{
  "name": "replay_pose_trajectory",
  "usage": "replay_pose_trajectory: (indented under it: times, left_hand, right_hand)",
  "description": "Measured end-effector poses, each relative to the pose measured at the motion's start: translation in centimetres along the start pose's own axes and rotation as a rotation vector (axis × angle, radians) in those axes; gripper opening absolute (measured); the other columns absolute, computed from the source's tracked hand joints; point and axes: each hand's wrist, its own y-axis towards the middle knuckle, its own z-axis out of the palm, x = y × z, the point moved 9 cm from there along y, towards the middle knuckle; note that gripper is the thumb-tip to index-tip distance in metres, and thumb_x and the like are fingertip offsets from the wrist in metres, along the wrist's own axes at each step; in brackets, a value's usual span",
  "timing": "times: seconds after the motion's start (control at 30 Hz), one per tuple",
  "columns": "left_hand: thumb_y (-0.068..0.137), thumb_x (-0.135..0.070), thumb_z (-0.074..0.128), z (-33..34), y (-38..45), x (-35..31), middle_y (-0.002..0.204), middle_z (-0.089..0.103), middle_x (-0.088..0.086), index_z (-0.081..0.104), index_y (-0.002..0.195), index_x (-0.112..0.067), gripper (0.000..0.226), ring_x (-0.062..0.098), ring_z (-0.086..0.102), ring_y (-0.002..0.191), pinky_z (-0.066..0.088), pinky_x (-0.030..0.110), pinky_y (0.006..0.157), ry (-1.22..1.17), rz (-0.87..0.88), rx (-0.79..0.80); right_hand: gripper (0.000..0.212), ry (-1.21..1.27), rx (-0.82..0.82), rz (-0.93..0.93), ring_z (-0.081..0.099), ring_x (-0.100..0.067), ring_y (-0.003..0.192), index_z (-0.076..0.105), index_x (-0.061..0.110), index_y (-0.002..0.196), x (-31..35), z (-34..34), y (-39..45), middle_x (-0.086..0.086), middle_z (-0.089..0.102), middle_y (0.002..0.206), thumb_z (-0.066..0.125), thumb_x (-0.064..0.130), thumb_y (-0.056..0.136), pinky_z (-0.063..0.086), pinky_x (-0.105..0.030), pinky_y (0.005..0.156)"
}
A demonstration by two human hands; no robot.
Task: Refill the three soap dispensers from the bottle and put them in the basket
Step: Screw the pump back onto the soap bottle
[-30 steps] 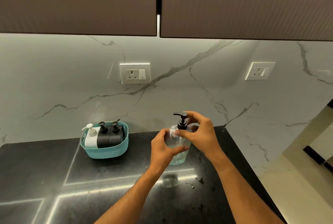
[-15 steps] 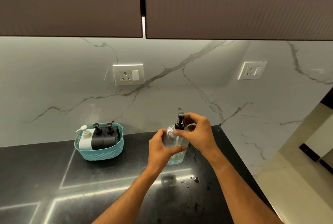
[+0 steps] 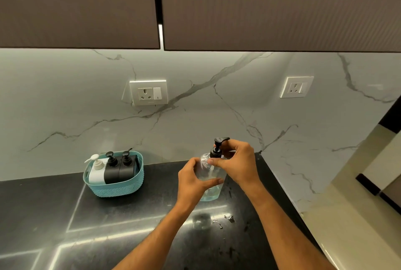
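Clear plastic bottle (image 3: 209,185) is clamped by the left hand (image 3: 192,183); the right hand (image 3: 237,164) pinches its black pump collar (image 3: 216,153). Far left, the teal basket (image 3: 115,187) holds three dispensers (image 3: 112,168).

We see a teal woven-pattern plastic basket (image 3: 115,187), a black glossy stone countertop (image 3: 43,215), a white grey-veined marble backsplash (image 3: 65,107) and brown ribbed upper cabinets (image 3: 76,4).

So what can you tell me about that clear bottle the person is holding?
The clear bottle looks like transparent plastic, with a black pump top and a little pale liquid at the bottom. It is upright, held above the dark counter. The left hand wraps its body; the right hand grips the pump collar.
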Motion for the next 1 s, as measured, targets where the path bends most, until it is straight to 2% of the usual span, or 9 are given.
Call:
replay_pose_trajectory:
  times: [0.1, 0.2, 0.33, 0.43, 0.53, 0.63, 0.77, 0.9, 1.0]
  left_hand:
    - [0.052, -0.050, 0.096, 0.4, -0.1, -0.4, 0.095, 0.073, -0.008, 0.066, 0.102, -0.028, 0.062, 0.013, 0.071, 0.089, 0.061, 0.028, 0.079, -0.021, 0.008, -0.004]
    - [0.051, -0.055, 0.093, 0.6, 0.0, -0.9, 0.092, 0.072, -0.009, 0.065, 0.099, -0.028, 0.061, 0.010, 0.069, 0.087, 0.060, 0.024, 0.077, -0.017, 0.025, -0.006]
    - [0.057, -0.041, 0.100, 0.1, 0.5, -0.2, 0.096, 0.073, -0.010, 0.065, 0.103, -0.030, 0.059, 0.009, 0.071, 0.089, 0.061, 0.024, 0.079, 0.003, 0.003, -0.008]
    - [0.059, -0.034, 0.101, -0.1, 0.7, 0.1, 0.099, 0.073, -0.011, 0.065, 0.105, -0.030, 0.059, 0.008, 0.071, 0.091, 0.061, 0.025, 0.080, 0.019, -0.007, -0.007]
    - [0.058, -0.033, 0.101, -0.1, 0.8, 0.0, 0.099, 0.074, -0.010, 0.065, 0.106, -0.028, 0.059, 0.007, 0.071, 0.091, 0.061, 0.024, 0.080, 0.010, -0.003, -0.001]
    - [0.059, -0.033, 0.101, -0.1, 0.9, 0.2, 0.098, 0.073, -0.009, 0.066, 0.105, -0.025, 0.058, 0.008, 0.071, 0.091, 0.061, 0.024, 0.081, 0.019, -0.002, -0.006]
    - [0.059, -0.034, 0.100, -0.3, 1.2, 0.5, 0.098, 0.073, -0.010, 0.065, 0.104, -0.028, 0.057, 0.007, 0.071, 0.090, 0.060, 0.022, 0.079, 0.018, -0.029, -0.008]
    - [0.059, -0.031, 0.101, 0.1, 1.2, 0.1, 0.099, 0.073, -0.010, 0.064, 0.105, -0.030, 0.058, 0.002, 0.070, 0.092, 0.058, 0.017, 0.079, 0.020, -0.013, -0.001]
    - [0.059, -0.031, 0.101, 0.3, 1.2, 0.1, 0.098, 0.073, -0.009, 0.066, 0.105, -0.027, 0.058, 0.005, 0.070, 0.092, 0.059, 0.019, 0.080, 0.008, -0.010, 0.000]
  right_hand:
    - [0.048, -0.030, -0.083, -0.020, 0.069, -0.004, 0.077, 0.067, 0.015, 0.088, 0.1, 0.0, -0.3, 0.009, 0.072, 0.081, 0.101, 0.029, 0.057, 0.054, -0.013, 0.066]
    - [0.054, -0.034, -0.084, -0.010, 0.067, -0.007, 0.080, 0.061, 0.018, 0.091, -0.3, 0.5, -0.5, 0.008, 0.068, 0.084, 0.100, 0.035, 0.057, 0.054, -0.015, 0.069]
    - [0.050, 0.002, -0.001, -0.022, 0.070, -0.008, 0.093, 0.069, 0.026, 0.110, -0.3, 0.3, -0.2, 0.013, 0.073, 0.099, 0.096, 0.025, 0.068, 0.060, -0.024, 0.081]
    - [0.039, -0.002, 0.018, -0.025, 0.071, -0.008, 0.092, 0.073, 0.022, 0.104, -0.3, 0.3, 0.0, 0.012, 0.075, 0.096, 0.093, 0.016, 0.071, 0.061, -0.031, 0.083]
    - [0.042, -0.031, -0.017, -0.015, 0.068, -0.011, 0.082, 0.069, 0.020, 0.092, -0.4, 0.6, 0.3, 0.009, 0.073, 0.087, 0.098, 0.028, 0.063, 0.059, -0.027, 0.074]
    - [0.046, -0.030, 0.015, -0.010, 0.068, -0.010, 0.084, 0.068, 0.023, 0.096, -0.4, 1.1, 0.4, 0.010, 0.072, 0.089, 0.097, 0.035, 0.062, 0.059, -0.026, 0.075]
    - [0.039, 0.008, 0.056, -0.027, 0.071, -0.011, 0.093, 0.074, 0.020, 0.107, -0.4, 0.8, 0.6, 0.011, 0.076, 0.098, 0.092, 0.016, 0.072, 0.061, -0.037, 0.084]
    - [0.044, -0.023, -0.007, -0.006, 0.068, -0.012, 0.081, 0.068, 0.020, 0.093, -0.8, 0.5, 0.8, 0.006, 0.072, 0.086, 0.098, 0.026, 0.062, 0.059, -0.029, 0.073]
    - [0.051, -0.008, -0.004, 0.014, 0.066, -0.008, 0.084, 0.065, 0.021, 0.097, -1.1, 0.4, 0.7, 0.007, 0.071, 0.089, 0.098, 0.035, 0.060, 0.056, -0.021, 0.073]
